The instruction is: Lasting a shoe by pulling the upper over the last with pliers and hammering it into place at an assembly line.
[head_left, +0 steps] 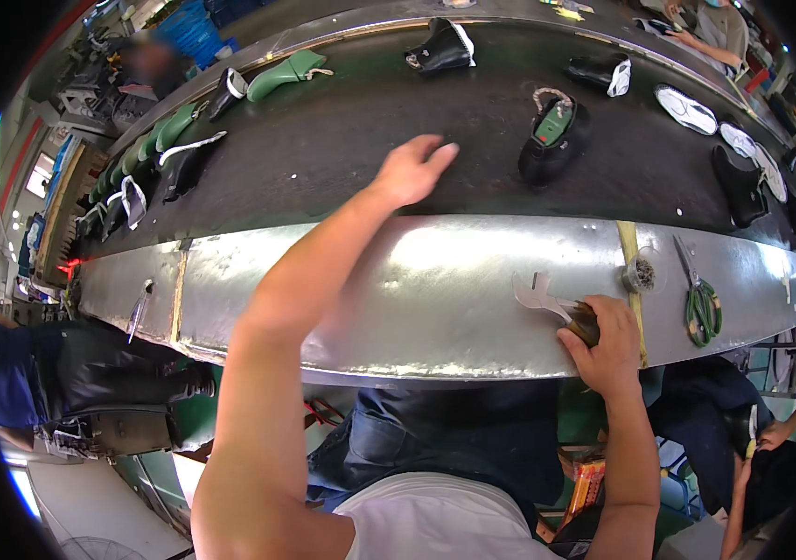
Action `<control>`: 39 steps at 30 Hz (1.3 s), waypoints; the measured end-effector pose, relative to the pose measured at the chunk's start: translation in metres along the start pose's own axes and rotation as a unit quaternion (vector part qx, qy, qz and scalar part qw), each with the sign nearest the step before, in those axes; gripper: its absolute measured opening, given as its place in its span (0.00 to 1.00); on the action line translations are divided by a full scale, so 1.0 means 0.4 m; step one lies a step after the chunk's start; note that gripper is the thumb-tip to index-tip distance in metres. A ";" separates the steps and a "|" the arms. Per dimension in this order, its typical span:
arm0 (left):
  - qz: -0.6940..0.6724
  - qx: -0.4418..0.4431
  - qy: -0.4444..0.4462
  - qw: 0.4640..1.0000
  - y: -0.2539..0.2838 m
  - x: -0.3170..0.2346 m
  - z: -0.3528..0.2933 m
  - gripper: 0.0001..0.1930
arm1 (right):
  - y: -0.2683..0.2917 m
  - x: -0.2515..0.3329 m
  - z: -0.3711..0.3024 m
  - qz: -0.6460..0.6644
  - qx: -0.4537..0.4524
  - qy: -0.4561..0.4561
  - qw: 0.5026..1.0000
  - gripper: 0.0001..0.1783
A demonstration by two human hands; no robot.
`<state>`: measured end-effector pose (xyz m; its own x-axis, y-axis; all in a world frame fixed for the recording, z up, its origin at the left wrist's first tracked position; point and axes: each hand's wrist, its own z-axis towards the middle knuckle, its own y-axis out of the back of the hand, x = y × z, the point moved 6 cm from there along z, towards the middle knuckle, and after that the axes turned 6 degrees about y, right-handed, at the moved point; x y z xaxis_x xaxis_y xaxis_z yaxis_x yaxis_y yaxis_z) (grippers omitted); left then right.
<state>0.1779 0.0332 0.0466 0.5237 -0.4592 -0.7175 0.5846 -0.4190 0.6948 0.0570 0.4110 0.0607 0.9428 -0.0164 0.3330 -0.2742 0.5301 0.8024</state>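
Observation:
My left hand (414, 171) reaches over the dark conveyor belt (323, 177), thumb and fingers apart, with nothing in it. To its right on the belt is a black shoe (552, 154) on a green last, with a loop of cord at its top. Low over the metal ledge (398, 308), my right hand (611, 341) is wrapped around the handles of metal pincers (540, 294). Their jaws point left, away from the hand, with nothing between them. A black boot (442, 49) with a white edge lies farther back, beyond my left hand.
Right of the pincers are a small cup of tacks (642, 273) and green-handled scissors (698, 303). Black uppers and green lasts (169, 131) line the belt's left; white soles (687, 109) lie at right. Co-workers sit at both sides. Another tool (140, 308) lies on the ledge's left.

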 end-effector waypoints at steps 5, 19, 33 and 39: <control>0.298 -0.008 0.080 0.951 0.263 0.233 -0.160 0.29 | -0.001 0.005 0.000 -0.003 -0.012 0.010 1.000 0.29; 0.265 -0.159 0.111 0.945 0.369 0.352 -0.312 0.25 | -0.010 0.012 0.004 -0.043 -0.033 0.008 0.998 0.26; 0.248 -0.208 0.072 0.943 0.318 0.343 -0.486 0.35 | -0.023 -0.011 0.009 -0.076 -0.055 0.002 0.996 0.24; 0.249 -0.175 0.069 0.950 0.305 0.311 -0.564 0.31 | -0.025 -0.013 0.016 -0.074 -0.055 -0.001 0.996 0.24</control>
<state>0.4539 0.1017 0.0311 0.8516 -0.4150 -0.3202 0.4004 0.1207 0.9083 0.0535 0.4004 0.0541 0.9708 -0.1038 0.2163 -0.1092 0.6118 0.7834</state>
